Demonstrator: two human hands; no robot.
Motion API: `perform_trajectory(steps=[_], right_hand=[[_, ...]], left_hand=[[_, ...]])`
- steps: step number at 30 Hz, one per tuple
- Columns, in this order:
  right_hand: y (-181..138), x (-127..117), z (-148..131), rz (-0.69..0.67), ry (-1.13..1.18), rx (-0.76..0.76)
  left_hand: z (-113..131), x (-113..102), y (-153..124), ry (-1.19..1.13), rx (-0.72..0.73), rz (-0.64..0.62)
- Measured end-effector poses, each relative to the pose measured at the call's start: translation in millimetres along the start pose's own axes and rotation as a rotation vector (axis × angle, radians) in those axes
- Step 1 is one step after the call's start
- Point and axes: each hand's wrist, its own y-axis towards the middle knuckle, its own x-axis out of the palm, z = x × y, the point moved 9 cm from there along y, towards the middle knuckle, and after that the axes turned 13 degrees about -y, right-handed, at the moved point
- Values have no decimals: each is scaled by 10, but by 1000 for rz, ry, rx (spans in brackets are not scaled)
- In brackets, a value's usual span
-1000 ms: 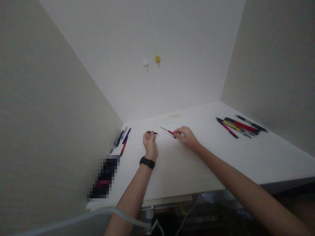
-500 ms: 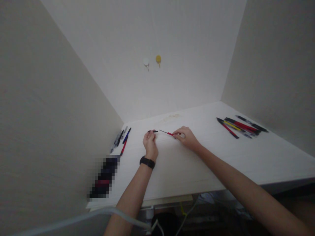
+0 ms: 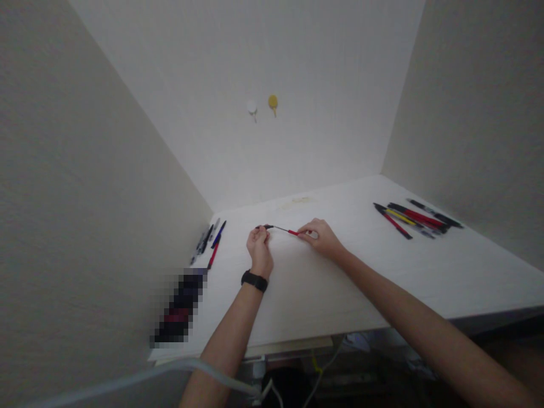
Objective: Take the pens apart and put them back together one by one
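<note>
My left hand (image 3: 259, 245), with a black band on its wrist, is closed on a small black pen piece (image 3: 264, 227) just above the white table (image 3: 361, 272). My right hand (image 3: 321, 236) pinches a thin red pen refill (image 3: 285, 230). The refill's dark tip touches the black piece. Both hands sit close together near the middle of the table.
Several pens (image 3: 211, 241) lie along the left wall. Another group of red, black and yellow pens (image 3: 412, 218) lies at the far right. A blurred dark patch (image 3: 178, 309) sits at the left front. Two round hooks (image 3: 261, 105) hang on the back wall.
My right hand has moved the red refill leftward until its tip meets the black piece in my left hand. The gap between them has closed.
</note>
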Motion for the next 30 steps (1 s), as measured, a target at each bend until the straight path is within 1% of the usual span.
perform_trajectory(steps=[8, 15, 25, 30], right_hand=[[1, 5, -4, -13, 3, 0], [5, 29, 11, -10, -16, -6], [5, 20, 0, -10, -24, -18], [4, 14, -9, -5, -20, -13]], left_hand=[[-13, -3, 15, 22, 10, -25], [0, -14, 10, 14, 15, -3], [59, 83, -40, 165, 54, -88], [56, 195, -102, 238, 67, -171]])
